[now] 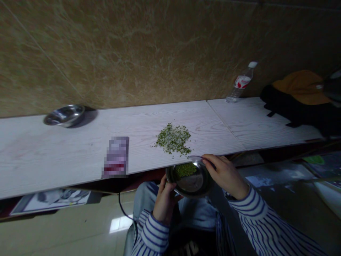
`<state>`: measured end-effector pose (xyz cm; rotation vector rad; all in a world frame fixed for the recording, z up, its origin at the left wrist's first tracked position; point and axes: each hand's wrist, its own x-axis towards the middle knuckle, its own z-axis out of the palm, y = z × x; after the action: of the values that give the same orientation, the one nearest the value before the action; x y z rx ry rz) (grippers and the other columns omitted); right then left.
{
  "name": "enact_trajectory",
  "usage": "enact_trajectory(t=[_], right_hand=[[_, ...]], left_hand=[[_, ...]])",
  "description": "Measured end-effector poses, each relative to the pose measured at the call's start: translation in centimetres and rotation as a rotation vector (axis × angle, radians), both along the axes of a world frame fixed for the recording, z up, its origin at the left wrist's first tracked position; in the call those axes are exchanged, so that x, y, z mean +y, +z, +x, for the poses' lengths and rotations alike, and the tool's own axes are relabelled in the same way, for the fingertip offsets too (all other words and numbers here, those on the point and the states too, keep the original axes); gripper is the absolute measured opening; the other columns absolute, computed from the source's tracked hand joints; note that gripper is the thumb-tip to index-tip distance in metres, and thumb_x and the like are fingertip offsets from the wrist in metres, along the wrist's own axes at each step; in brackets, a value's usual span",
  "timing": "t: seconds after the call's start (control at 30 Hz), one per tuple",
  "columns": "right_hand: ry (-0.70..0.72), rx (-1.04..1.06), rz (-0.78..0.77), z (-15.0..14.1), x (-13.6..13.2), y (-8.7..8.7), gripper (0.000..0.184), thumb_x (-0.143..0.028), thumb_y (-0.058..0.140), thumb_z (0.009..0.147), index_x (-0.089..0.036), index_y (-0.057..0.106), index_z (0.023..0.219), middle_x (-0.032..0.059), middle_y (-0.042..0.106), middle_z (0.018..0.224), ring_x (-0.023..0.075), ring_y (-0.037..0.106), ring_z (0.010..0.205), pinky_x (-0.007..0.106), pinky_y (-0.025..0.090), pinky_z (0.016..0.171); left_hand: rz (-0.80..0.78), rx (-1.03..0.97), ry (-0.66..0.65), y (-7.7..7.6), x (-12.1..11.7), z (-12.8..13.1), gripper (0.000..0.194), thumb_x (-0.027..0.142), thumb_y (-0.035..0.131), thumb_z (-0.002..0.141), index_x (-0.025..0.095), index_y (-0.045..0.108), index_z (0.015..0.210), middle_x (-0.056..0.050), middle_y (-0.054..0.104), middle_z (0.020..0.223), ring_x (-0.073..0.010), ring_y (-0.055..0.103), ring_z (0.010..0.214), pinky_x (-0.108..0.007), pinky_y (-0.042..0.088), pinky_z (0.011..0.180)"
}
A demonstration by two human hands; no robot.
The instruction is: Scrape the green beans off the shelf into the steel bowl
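My left hand [165,193] grips the left rim of a metal bowl [195,185], held tilted just below the table's front edge. Small green beans [186,170] lie inside, gathered toward the bowl's far left side. Above the bowl's far right rim, my right hand [223,174] pinches a thin, shiny, spoon-like tool [195,157] that points left along the table edge. On the tabletop just beyond is a loose pile of green beans mixed with small white grains [173,138]. The tool's tip is close to the pile's near edge; whether it touches any beans I cannot tell.
The white wood-grain table [144,121] runs along a brown marbled wall. A second metal bowl [65,115] stands at left, and a blurred-out flat item [115,156] lies nearer. A plastic bottle [241,83] and an orange-brown cap [301,87] on dark cloth are at right.
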<state>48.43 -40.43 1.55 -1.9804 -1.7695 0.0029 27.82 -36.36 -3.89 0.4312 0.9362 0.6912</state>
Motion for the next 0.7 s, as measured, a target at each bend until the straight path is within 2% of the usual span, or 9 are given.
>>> enact_trajectory(t=[0.27,0.5,0.7], right_hand=[[-0.072,-0.014,0.014,0.8,0.5,-0.5,0.021,-0.024,0.046,0.091,-0.019,0.062,0.104,0.0071,0.071,0.098,0.0227,0.065,0.088,0.036,0.049,0.082],[-0.026,-0.001,0.032,-0.1,0.8,-0.6,0.019,-0.023,0.047,0.091,-0.021,0.062,0.103,0.0054,0.071,0.098,0.0213,0.066,0.088,0.034,0.049,0.081],[-0.028,-0.018,0.052,-0.5,1.5,-0.6,0.019,-0.022,0.048,0.091,-0.019,0.062,0.103,0.0065,0.071,0.097,0.0214,0.066,0.085,0.034,0.049,0.080]], left_hand=[[-0.006,0.006,0.021,0.2,0.1,0.1,0.047,0.020,0.061,0.070,0.024,0.051,0.115,-0.004,0.062,0.101,-0.0171,0.060,0.080,-0.028,0.049,0.059],[-0.010,0.013,0.034,-0.3,0.1,-0.4,0.044,0.020,0.060,0.071,0.024,0.052,0.114,-0.004,0.062,0.101,-0.0170,0.059,0.080,-0.028,0.049,0.060],[0.009,-0.002,0.048,-0.5,0.4,-0.8,0.047,0.020,0.060,0.073,0.025,0.051,0.118,-0.006,0.062,0.110,-0.0180,0.061,0.081,-0.029,0.049,0.061]])
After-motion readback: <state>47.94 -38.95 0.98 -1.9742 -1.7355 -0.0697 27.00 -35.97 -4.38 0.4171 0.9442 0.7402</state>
